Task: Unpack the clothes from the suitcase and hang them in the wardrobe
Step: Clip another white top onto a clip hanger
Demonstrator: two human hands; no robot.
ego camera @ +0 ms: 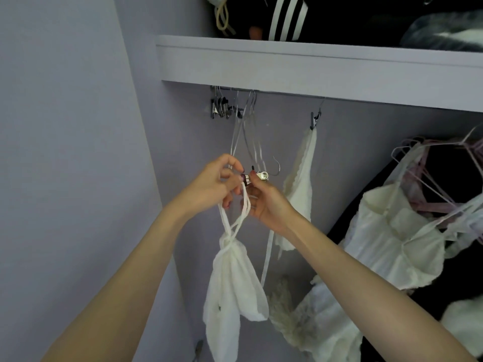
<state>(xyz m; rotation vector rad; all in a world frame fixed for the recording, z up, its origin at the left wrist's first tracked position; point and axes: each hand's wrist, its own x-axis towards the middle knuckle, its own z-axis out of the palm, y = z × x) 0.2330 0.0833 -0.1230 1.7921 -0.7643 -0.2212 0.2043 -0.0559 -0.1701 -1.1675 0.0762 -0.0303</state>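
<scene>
Left hand [214, 184] pinches the straps [244, 202] of the white top [232, 280], which hangs below both hands in front of the wardrobe rail [274, 92]. Right hand [266, 202] pinches the clip hanger [260, 176], fingers curled round it. My read: squeeze clip fully open, feed both straps in deep, release, then hook onto the rail beside the spare hangers [222, 105].

Black striped bag [287, 17] on shelf [313, 64]
</scene>
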